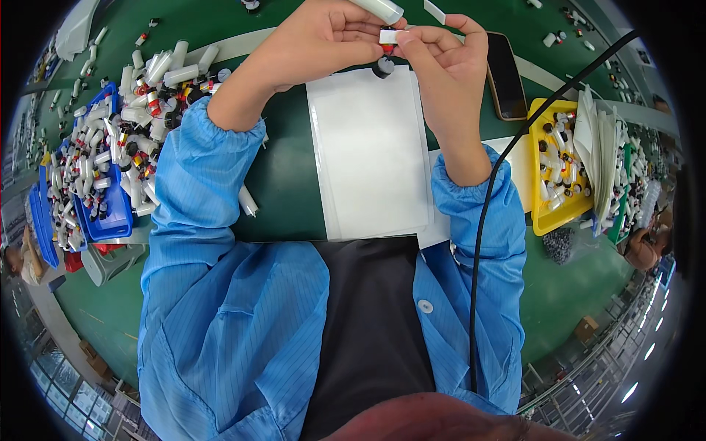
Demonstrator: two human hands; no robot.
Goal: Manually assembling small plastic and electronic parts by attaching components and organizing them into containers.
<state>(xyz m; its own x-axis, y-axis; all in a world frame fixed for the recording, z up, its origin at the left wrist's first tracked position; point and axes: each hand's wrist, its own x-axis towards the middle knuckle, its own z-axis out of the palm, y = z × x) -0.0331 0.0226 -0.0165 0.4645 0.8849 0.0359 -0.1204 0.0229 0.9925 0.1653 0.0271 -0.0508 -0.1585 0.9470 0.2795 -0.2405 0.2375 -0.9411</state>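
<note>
At the far middle, both hands meet above the papers. My left hand [323, 44] is closed around a translucent white tube [379, 9], whose upper part runs out of the picture. Just below the fingers shows a black cap [382, 67] with a red and yellow band; whether it belongs to that tube I cannot tell. Between thumb and fingers, my right hand [448, 66] pinches a small white strip [390, 37] against the banded part. Another white strip [434, 11] is at the raised right index fingertip.
White sheets [371, 162] lie on the green table. Left, tubes [158, 95] heap over blue trays [114, 209]; one loose tube [248, 201] lies by my left sleeve. Right are a phone [506, 77], a yellow tray [544, 220] of capped parts, and a black cable [482, 220] crossing my right arm.
</note>
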